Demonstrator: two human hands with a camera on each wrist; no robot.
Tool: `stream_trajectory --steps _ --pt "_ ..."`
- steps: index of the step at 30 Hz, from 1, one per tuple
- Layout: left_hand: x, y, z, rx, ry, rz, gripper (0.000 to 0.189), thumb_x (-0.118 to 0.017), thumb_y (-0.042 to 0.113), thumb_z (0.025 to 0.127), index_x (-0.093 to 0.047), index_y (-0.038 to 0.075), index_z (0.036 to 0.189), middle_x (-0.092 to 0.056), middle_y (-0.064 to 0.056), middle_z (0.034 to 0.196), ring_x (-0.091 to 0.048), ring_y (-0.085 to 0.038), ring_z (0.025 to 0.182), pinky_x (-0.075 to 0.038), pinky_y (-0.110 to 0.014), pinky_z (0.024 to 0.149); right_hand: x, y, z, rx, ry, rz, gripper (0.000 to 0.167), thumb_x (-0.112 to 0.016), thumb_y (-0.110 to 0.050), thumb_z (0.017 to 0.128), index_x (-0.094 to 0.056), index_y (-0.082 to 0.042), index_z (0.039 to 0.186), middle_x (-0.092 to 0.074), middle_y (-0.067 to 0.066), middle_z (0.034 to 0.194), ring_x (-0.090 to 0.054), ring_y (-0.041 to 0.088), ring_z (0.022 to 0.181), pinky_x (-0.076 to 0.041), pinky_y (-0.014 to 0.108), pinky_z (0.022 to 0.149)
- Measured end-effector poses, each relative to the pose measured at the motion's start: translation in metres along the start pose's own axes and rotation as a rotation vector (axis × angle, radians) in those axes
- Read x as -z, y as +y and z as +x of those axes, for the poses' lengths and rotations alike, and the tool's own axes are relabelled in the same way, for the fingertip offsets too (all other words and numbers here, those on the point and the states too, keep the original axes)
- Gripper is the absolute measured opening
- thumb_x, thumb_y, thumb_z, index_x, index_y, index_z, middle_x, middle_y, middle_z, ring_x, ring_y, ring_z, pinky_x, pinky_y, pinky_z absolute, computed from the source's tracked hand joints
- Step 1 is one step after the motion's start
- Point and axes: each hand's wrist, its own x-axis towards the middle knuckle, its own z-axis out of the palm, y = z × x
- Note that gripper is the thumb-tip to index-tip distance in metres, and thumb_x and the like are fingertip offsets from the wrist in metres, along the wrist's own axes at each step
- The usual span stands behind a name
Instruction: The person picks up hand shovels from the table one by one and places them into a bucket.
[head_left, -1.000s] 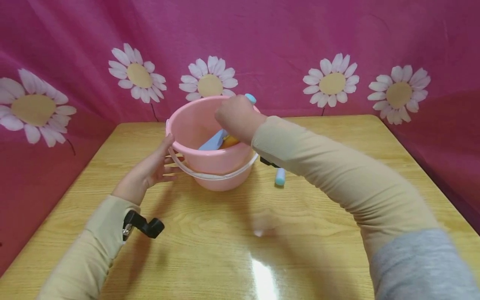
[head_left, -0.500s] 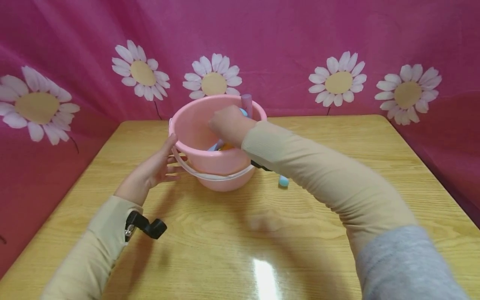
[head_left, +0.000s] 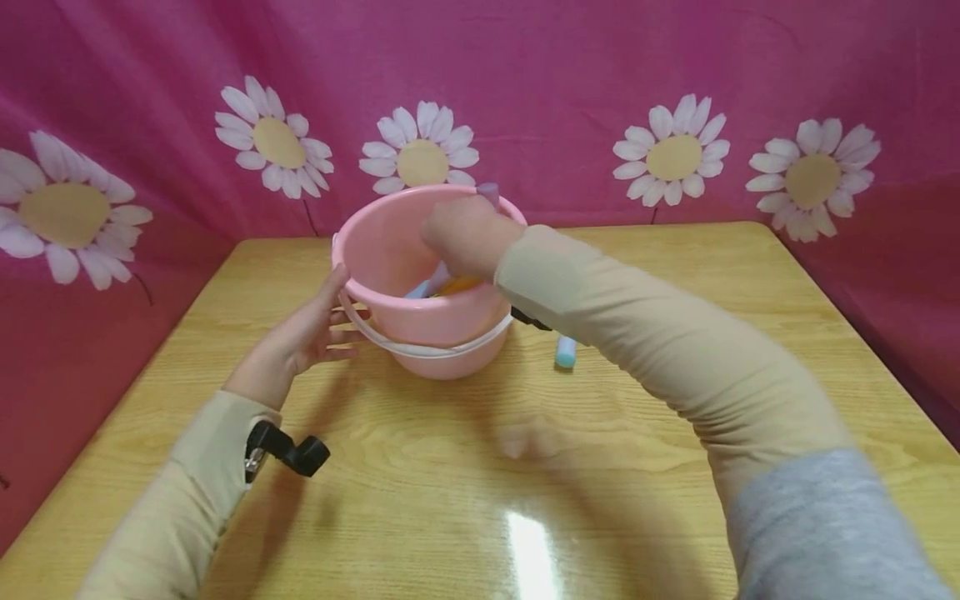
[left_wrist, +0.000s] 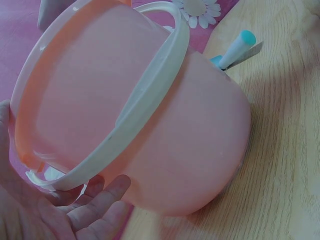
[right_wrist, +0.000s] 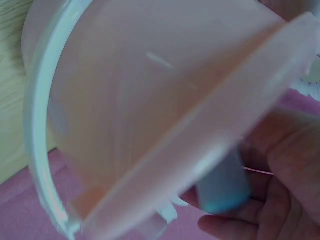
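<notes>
A pink bucket (head_left: 431, 317) with a white handle (head_left: 420, 350) stands upright on the table. My left hand (head_left: 300, 333) touches its left side, thumb at the rim and fairly straight fingers (left_wrist: 100, 207) against the outer wall, by the white handle. Over the bucket's right part, my right hand (head_left: 468, 237) reaches inside the rim. In the right wrist view it holds a pale handle with a teal end (right_wrist: 225, 190) between thumb and fingers; the rest is hidden. Inside the bucket lie an orange thing (head_left: 457, 285) and light blue pieces (head_left: 420, 289). A purple handle (head_left: 488, 193) pokes up behind my hand.
A pale cylinder with a teal end (head_left: 566, 352) lies on the wooden table (head_left: 420, 467), right of the bucket and partly under my right forearm. A magenta cloth (head_left: 547, 100) with daisies hangs behind and at both sides. A black wrist mount (head_left: 288, 450) juts from my left wrist.
My right hand has dipped into the bucket and come up slightly. The blue tip beside it has gone from the head view, and the purple handle has appeared. My left hand stays at the rim.
</notes>
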Motion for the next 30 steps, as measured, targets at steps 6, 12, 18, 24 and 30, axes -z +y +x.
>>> stream_trajectory --steps 6,12,18,24,30 --pt "0.001 0.0 0.0 -0.007 -0.008 0.012 0.092 -0.03 0.07 0.08 -0.009 0.005 0.142 -0.018 -0.021 0.144 -0.029 -0.041 0.125 -0.027 -0.05 0.098 0.006 0.016 -0.012 -0.027 -0.027 0.261 0.009 -0.063 -0.012 0.079 -0.055 -0.009 0.079 -0.052 0.001 0.073 -0.045 0.019 0.068 -0.042 0.031 0.068" --pt "0.001 0.001 -0.001 -0.009 -0.014 0.003 0.093 -0.03 0.071 0.08 -0.009 0.005 0.142 -0.018 -0.022 0.144 -0.028 -0.041 0.126 -0.024 -0.051 0.099 0.009 0.028 -0.021 -0.079 -0.073 0.234 0.008 -0.061 -0.007 0.074 -0.057 -0.008 0.082 -0.055 0.005 0.082 -0.046 0.021 0.073 -0.042 0.033 0.068" --pt "0.002 0.0 -0.001 -0.009 -0.018 -0.008 0.093 -0.031 0.071 0.08 -0.009 0.005 0.142 -0.018 -0.021 0.144 -0.027 -0.04 0.126 -0.023 -0.051 0.1 0.006 0.038 -0.028 -0.129 -0.078 0.253 0.022 -0.067 -0.016 0.076 -0.057 -0.005 0.092 -0.055 0.008 0.089 -0.049 0.023 0.081 -0.043 0.035 0.074" --pt "0.001 0.0 -0.002 -0.012 -0.03 -0.02 0.094 -0.03 0.071 0.079 -0.008 0.004 0.141 -0.016 -0.021 0.145 -0.025 -0.041 0.127 -0.019 -0.051 0.101 -0.002 0.05 -0.034 -0.178 -0.094 0.292 0.031 -0.069 -0.029 0.078 -0.054 -0.008 0.095 -0.058 0.008 0.089 -0.05 0.023 0.082 -0.044 0.037 0.075" --pt "-0.001 0.0 -0.002 -0.009 -0.027 -0.017 0.095 -0.03 0.071 0.079 -0.006 0.005 0.142 -0.015 -0.022 0.145 -0.025 -0.041 0.127 -0.019 -0.052 0.101 -0.014 0.065 -0.041 -0.26 -0.095 0.331 0.017 -0.062 -0.018 0.081 -0.061 -0.004 0.091 -0.061 0.01 0.088 -0.053 0.024 0.079 -0.046 0.039 0.077"
